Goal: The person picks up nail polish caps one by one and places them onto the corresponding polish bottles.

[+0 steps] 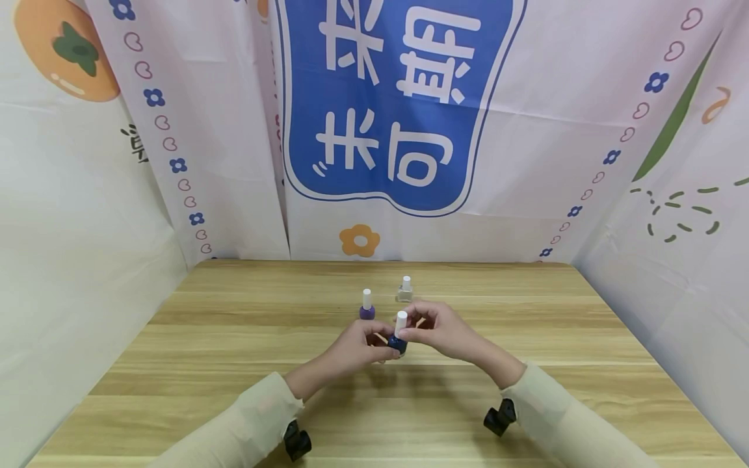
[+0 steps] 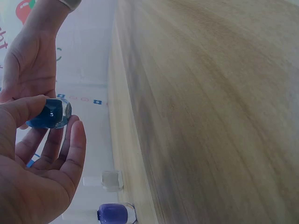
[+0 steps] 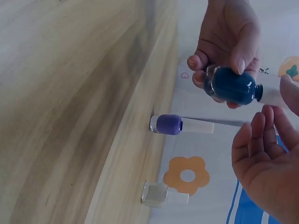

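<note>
Raised above the table is a dark blue nail polish bottle (image 1: 397, 344) with a white cap (image 1: 400, 323). My left hand (image 1: 359, 346) grips the glass body between thumb and fingers. On the cap, the thumb and fingers of my right hand (image 1: 441, 330) pinch from the other side. In the right wrist view the blue bottle (image 3: 232, 86) lies across the left fingers, and a dark neck shows between glass and cap. Behind the hands stand a purple nail polish bottle (image 1: 367, 312) and a clear nail polish bottle (image 1: 405, 292), both upright with white caps.
The wooden table (image 1: 246, 338) ends at a printed cloth backdrop (image 1: 526, 221) at the back, with cloth walls at both sides. The purple bottle stands just beyond my left hand, and the clear one is farther back to its right.
</note>
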Tool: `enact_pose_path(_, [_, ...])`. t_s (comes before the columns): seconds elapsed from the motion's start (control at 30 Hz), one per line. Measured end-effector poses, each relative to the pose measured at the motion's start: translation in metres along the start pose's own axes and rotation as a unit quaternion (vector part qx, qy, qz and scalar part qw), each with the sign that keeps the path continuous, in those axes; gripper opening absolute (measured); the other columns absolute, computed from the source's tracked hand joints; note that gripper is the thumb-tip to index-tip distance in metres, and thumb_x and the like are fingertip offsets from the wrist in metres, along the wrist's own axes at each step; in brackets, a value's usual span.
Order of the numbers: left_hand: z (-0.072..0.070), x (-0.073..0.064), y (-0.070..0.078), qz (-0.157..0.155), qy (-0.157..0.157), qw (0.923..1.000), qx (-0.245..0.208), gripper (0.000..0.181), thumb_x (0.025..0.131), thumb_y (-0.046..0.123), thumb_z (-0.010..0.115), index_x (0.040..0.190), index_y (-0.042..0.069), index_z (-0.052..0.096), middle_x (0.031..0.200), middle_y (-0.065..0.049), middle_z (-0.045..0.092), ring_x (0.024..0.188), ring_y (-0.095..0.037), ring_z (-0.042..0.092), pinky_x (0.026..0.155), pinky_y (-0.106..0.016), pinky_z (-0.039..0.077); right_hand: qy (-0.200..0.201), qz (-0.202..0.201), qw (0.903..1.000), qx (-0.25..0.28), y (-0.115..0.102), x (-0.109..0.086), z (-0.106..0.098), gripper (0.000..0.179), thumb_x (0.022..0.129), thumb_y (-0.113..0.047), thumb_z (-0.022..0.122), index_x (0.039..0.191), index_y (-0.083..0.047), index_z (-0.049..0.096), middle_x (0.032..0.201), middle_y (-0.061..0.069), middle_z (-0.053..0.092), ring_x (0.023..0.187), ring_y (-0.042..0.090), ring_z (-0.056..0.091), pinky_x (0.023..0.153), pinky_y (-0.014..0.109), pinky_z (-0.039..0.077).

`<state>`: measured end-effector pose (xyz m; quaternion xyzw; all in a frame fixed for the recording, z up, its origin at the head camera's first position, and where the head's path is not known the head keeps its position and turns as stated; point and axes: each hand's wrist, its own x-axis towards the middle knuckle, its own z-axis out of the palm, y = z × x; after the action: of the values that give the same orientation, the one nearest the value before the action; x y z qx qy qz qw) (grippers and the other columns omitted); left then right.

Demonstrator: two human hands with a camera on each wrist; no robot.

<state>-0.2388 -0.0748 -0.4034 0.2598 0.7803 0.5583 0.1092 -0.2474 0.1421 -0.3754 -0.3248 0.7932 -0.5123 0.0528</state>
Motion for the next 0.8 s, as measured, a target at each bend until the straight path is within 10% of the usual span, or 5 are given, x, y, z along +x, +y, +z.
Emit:
enact_pose_path(0.33, [-0.001, 0.001, 0.0, 0.001, -0.019, 0.9997, -0.012, 0.023, 0.084, 0.009, 0.075, 0.106, 0.002, 0.071, 0.095, -0.005, 0.068, 0.081, -0.019, 0.065, 0.068, -0.038, 0.058, -0.046, 0.004, 0.9982, 0.038, 0.001, 0.001, -0.007, 0.021, 0.094, -0.013, 0.065, 0.112, -0.003, 0.069, 0.097, 0.007, 0.062, 0.09, 0.023, 0.057, 0.072, 0.032, 0.054])
enact_pose_path(0.8, [-0.001, -0.001, 0.002, -0.009, -0.012, 0.9996, -0.025, 0.024, 0.085, 0.013, 0.076, 0.106, 0.002, 0.072, 0.092, -0.006, 0.067, 0.077, -0.024, 0.065, 0.068, -0.042, 0.059, 0.029, 0.038, 0.9981, 0.039, 0.006, 0.002, 0.003, 0.013, 0.089, -0.017, 0.073, 0.089, -0.006, 0.065, 0.085, 0.005, 0.06, 0.078, 0.02, 0.055, 0.063, 0.026, 0.048])
